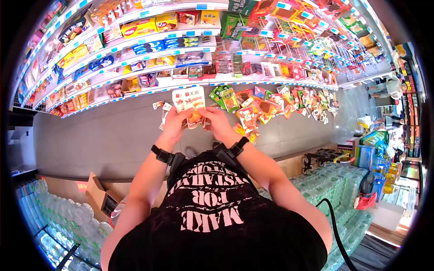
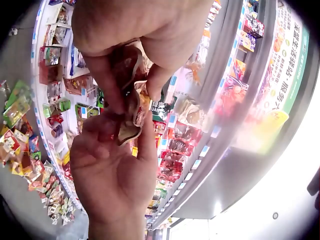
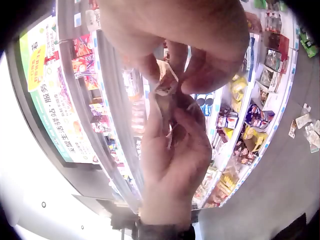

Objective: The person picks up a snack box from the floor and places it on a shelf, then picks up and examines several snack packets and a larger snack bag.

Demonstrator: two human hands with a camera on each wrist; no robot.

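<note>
In the head view, white-and-red snack packets (image 1: 190, 97) overlap one another in front of the body, above the floor. My left hand (image 1: 175, 123) pinches their lower left side, thumb over the front. On the lower right side, my right hand (image 1: 218, 123) grips them too. From the left wrist, the packets (image 2: 131, 117) show edge-on between both hands, the left hand (image 2: 135, 35) nearest the camera. The right wrist view has a packet edge (image 3: 166, 80) between the fingers of both hands. Fingers hide much of the packets.
A heap of loose snack packets (image 1: 266, 106) lies on the grey floor (image 1: 99, 140) along the shelf base. Stocked shelves (image 1: 135, 45) stand ahead. Clear plastic bottles (image 1: 72, 212) are stacked behind, near an open cardboard box (image 1: 97, 194). A black cable (image 1: 337, 230) hangs at the right.
</note>
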